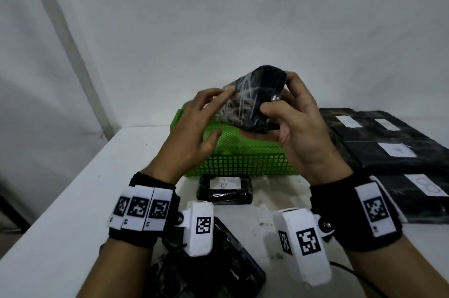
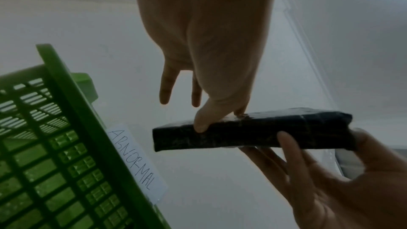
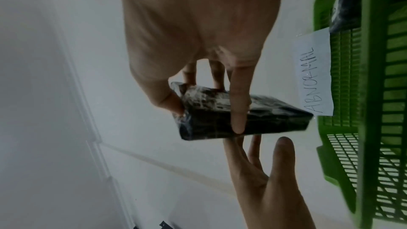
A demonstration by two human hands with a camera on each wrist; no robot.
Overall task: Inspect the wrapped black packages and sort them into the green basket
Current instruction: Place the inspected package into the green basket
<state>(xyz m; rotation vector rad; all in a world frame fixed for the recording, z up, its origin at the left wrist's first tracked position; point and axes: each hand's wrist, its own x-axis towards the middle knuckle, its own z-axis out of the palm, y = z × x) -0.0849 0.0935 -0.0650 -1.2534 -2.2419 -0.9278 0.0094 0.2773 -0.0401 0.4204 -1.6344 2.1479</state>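
I hold a black package [image 1: 255,100] wrapped in clear film in the air above the green mesh basket [image 1: 243,161]. My right hand [image 1: 279,98] grips its right end, thumb on the near face and fingers curled over the top. My left hand [image 1: 218,112] lies against its left side with straight fingers, the thumb tip at its edge. The left wrist view shows the package [image 2: 253,131] edge-on beside the basket [image 2: 66,145]. In the right wrist view my right thumb and forefinger clamp the package [image 3: 264,121]. The basket [image 3: 374,93] carries a paper label reading ABNORMAL [image 3: 312,76].
One labelled black package [image 1: 224,188] lies on the white table just in front of the basket. Several more labelled ones [image 1: 388,147] cover the right side. Another [image 1: 218,261] lies under my wrists. A package [image 3: 343,6] lies inside the basket. The table's left edge [image 1: 73,190] runs diagonally.
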